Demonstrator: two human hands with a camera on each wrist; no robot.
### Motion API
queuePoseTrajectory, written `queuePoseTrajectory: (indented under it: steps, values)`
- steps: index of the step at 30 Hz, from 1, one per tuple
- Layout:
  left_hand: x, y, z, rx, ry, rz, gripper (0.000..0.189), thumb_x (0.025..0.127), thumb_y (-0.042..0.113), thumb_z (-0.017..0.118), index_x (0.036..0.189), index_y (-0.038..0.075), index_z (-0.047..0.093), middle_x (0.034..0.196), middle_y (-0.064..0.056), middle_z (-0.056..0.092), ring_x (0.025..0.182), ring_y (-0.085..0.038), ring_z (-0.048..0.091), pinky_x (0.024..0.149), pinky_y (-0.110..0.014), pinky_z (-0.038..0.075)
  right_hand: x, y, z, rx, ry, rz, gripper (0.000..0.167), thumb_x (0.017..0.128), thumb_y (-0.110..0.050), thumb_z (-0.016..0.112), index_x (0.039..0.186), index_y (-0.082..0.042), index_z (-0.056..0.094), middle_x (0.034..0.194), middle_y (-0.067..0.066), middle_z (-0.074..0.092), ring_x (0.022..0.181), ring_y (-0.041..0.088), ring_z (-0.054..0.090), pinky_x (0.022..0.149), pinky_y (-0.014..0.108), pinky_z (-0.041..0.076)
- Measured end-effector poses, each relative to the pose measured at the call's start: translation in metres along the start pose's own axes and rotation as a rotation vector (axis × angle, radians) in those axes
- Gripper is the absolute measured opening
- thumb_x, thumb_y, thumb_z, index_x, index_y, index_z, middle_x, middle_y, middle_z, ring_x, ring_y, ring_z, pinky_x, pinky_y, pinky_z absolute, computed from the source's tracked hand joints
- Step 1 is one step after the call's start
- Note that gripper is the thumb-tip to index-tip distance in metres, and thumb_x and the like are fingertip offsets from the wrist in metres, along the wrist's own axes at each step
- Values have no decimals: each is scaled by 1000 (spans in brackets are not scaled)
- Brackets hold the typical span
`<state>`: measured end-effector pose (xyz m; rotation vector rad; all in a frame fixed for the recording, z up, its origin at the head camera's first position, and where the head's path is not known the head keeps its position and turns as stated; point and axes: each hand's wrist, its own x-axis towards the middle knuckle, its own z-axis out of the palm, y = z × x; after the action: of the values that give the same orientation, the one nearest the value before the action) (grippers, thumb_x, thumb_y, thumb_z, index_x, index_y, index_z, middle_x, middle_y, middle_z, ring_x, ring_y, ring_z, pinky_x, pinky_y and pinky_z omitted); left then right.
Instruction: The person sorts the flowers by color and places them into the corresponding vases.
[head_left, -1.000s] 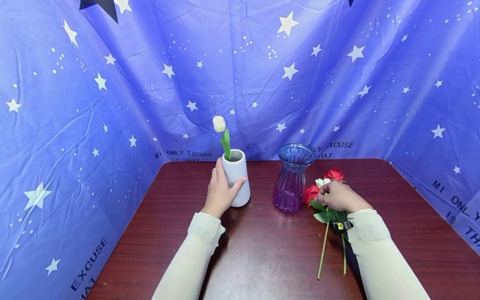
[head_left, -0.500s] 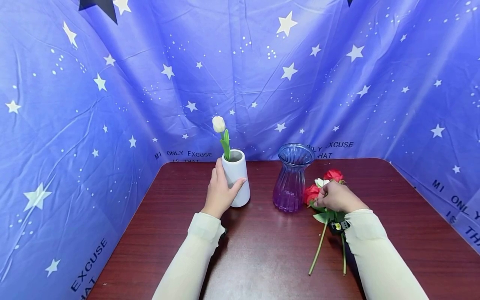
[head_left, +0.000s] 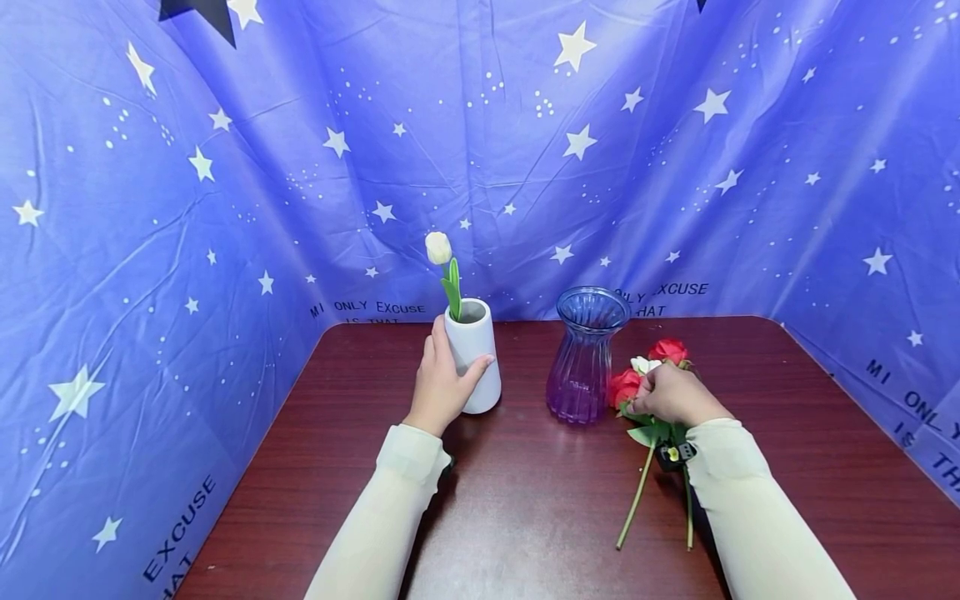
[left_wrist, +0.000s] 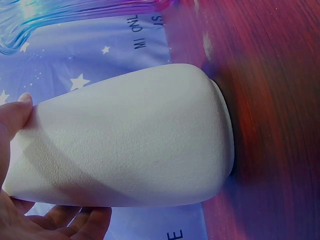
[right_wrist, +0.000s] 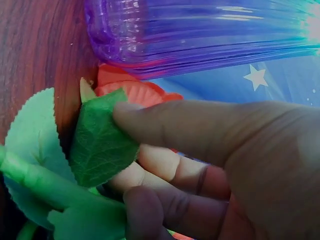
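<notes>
My left hand (head_left: pixel 442 379) grips a white vase (head_left: pixel 480 379) that stands upright on the table, thumb on one side and fingers on the other. A white tulip (head_left: pixel 438 248) leans out of the vase's mouth to the left. My right hand (head_left: pixel 678 396) is over the flowers on the right, pinching a red rose (head_left: pixel 624 388) by its leafy part. In the right wrist view the thumb presses a green leaf (right_wrist: pixel 102 142), with fingers curled behind it. A second red rose (head_left: pixel 667 351) and a white flower (head_left: pixel 643 365) lie beside it, partly hidden by the hand.
A blue-to-purple ribbed glass vase (head_left: pixel 577 375) stands between the hands, close to the front rose. The flower stems (head_left: pixel 636 504) point toward the near side of the dark red wooden table (head_left: pixel 510 517). A blue star-printed cloth (head_left: pixel 480 150) encloses the back and sides.
My right hand has shifted slightly left, and the held rose's stem has swung left at its lower end. My left hand and the white vase have stayed still.
</notes>
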<state>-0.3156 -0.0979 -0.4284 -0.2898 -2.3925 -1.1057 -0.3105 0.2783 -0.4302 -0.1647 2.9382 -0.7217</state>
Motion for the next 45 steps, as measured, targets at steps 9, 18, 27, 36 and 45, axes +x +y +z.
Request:
queuePoseTrajectory:
  steps: [9,18,27,36,45]
  values:
    - [1,0,1,6,-2,1,101,89,53,78,163,18,19,137,-14,52,114,-37,63,95,-57,54,2,3,1,-14,4,67,36,76,-36,86,66,-17,56,62,-5,51,61,17,50,53,32,38]
    - [0,0,1,12,8,8,101,89,54,77,163,16,20,135,-16,53,112,-38,64,94,-57,54,1,4,-1,-3,24,59,28,76,-22,79,67,-15,54,62,-4,49,61,16,50,55,31,38]
    - [0,0,1,10,7,7,102,89,54,78,163,15,20,135,-17,53,113,-38,63,95,-56,54,0,5,0,-17,75,60,42,83,-38,80,62,-19,48,58,-6,43,58,17,45,53,32,35]
    - [1,0,0,8,4,6,101,89,53,77,163,15,20,137,-17,52,114,-38,63,96,-57,54,0,5,-2,-26,63,64,41,85,-36,78,60,-20,49,57,-6,43,58,17,46,52,32,34]
    - [0,0,1,9,8,4,101,89,53,78,163,16,20,134,-17,53,113,-37,63,96,-56,54,0,8,-4,-25,112,39,26,89,-23,67,67,-16,56,67,-1,53,67,21,50,57,33,36]
